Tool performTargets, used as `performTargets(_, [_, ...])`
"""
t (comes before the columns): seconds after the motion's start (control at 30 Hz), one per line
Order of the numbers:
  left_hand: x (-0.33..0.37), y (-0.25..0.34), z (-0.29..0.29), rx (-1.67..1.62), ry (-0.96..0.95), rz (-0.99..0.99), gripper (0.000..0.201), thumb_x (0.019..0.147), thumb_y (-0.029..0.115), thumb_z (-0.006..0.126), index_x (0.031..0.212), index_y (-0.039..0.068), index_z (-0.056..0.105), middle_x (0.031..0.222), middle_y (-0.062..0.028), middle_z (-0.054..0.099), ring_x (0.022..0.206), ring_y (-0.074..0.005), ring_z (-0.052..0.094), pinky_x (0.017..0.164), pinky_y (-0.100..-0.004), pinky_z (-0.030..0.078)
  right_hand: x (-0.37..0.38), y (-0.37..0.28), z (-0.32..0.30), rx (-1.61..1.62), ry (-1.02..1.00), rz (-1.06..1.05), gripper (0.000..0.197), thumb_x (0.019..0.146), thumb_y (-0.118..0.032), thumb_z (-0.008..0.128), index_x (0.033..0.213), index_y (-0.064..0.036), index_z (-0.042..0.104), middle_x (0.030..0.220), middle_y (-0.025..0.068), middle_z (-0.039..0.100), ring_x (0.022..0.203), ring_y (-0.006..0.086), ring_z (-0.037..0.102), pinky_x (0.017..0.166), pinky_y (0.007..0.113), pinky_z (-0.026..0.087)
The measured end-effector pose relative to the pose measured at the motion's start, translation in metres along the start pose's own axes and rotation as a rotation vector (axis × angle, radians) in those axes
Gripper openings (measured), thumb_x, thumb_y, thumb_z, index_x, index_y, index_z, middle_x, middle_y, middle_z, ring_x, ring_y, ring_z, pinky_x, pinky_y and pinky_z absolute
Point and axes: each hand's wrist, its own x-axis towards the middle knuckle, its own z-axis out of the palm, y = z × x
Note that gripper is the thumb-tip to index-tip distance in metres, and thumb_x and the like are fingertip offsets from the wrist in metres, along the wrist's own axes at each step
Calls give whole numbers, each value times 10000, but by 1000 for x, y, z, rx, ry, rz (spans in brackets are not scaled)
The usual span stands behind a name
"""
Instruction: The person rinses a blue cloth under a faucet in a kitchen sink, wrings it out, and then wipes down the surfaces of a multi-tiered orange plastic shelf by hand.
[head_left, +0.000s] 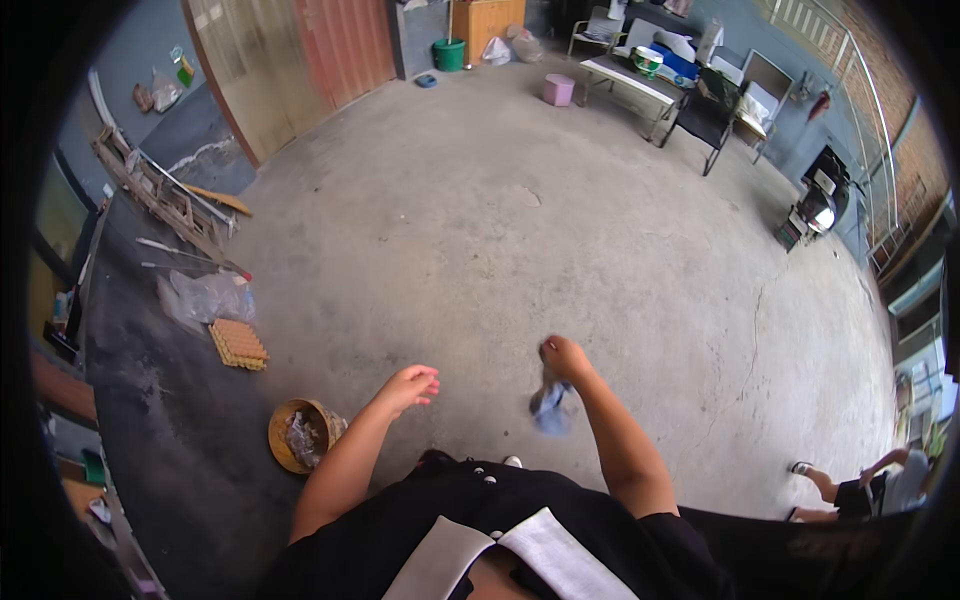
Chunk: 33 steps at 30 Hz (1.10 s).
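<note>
My right hand (563, 357) is closed around a small bluish-grey rag (550, 405) that hangs down from the fist, blurred. My left hand (410, 386) is out in front of me with the fingers loosely curled and nothing in it. Both hands are held above a bare concrete floor (480, 250). Below them I see my black top with a white collar (540, 550). A round woven basket (295, 435) with crumpled plastic inside sits on the floor just left of my left arm.
A stack of egg trays (238, 343) and a plastic bag (205, 297) lie at the left. Wooden ladder (165, 195) leans by the wall. A bench, black chair (710, 115), pink bucket (558, 89) and green bucket (449, 54) stand at the back. Another person's leg (825, 485) shows at right.
</note>
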Motion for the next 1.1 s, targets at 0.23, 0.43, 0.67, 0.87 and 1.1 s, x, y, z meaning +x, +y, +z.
performTargets(0.23, [88, 45, -71, -556, 62, -18, 385, 920, 297, 473, 1218, 55, 452, 1160, -143, 517, 1044, -291, 533, 840, -441, 470, 187, -167, -32, 336, 134, -381, 234, 874, -266, 505, 995, -105, 623, 880, 148, 635, 814, 274, 613, 714, 339, 476])
performTargets(0.43, [174, 180, -129, -1088, 7, 281, 537, 887, 375, 505, 1302, 64, 365, 1241, -164, 451, 1144, -315, 463, 923, -486, 409, 232, -317, -91, 145, -67, -987, 247, 865, -29, 504, 1067, -111, 619, 1021, 90, 564, 899, 242, 567, 776, 313, 459])
performTargets(0.67, [311, 288, -207, -1012, -413, 685, 578, 878, 404, 487, 1345, 113, 309, 1280, -146, 412, 1150, -292, 441, 941, -432, 381, 356, -334, -89, 718, -823, -728, 288, 913, -117, 447, 1171, -37, 545, 1202, 140, 532, 1153, 244, 481, 964, 351, 387])
performTargets(0.87, [431, 387, -245, -1137, -418, 702, 571, 902, 369, 440, 1370, 96, 260, 1342, -131, 336, 1217, -273, 351, 992, -398, 300, 503, -409, -48, 2180, -943, -277, 452, 963, -255, 342, 1362, -44, 319, 1340, 119, 433, 1180, 246, 455, 1038, 342, 315])
performTargets(1.1, [534, 456, -317, -1350, -394, 767, 564, 930, 329, 386, 1399, 75, 202, 1415, -114, 247, 1295, -250, 246, 1052, -358, 205, 661, -470, -25, 1821, -972, -228, 419, 949, -280, 414, 1334, -131, 344, 1190, 94, 507, 1075, 229, 499, 963, 376, 378])
